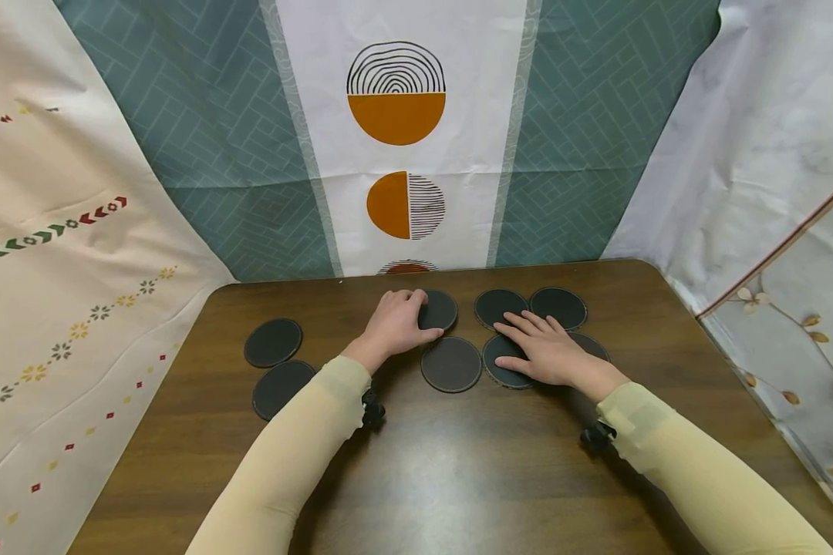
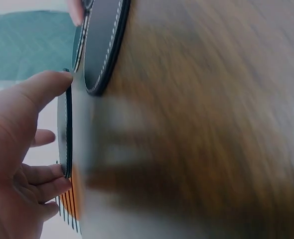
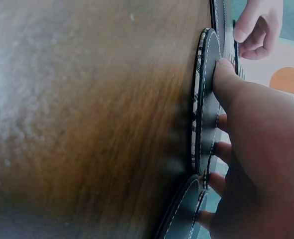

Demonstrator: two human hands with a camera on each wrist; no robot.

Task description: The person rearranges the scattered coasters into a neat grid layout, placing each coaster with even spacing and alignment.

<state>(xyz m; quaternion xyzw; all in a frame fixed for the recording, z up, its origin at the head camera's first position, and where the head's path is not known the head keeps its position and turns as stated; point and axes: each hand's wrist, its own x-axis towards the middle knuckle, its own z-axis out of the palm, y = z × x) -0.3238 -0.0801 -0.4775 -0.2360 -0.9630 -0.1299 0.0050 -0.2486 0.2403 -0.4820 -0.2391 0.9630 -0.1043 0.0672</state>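
Head view: table (image 1: 423, 470) bears dark discs (image 1: 451, 366), left fingers (image 1: 404, 297) gripping one.

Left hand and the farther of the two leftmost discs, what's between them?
Just bare table separates the left hand from that disc; the head view shows it.

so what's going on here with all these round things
A person has both hands on dark discs laid out on a wooden table. The left hand grips the far middle disc by its edge; the near middle disc lies in front of it. The right hand spreads over the right-hand group of four, its thumb on the near-left disc. Two discs lie off to the left.
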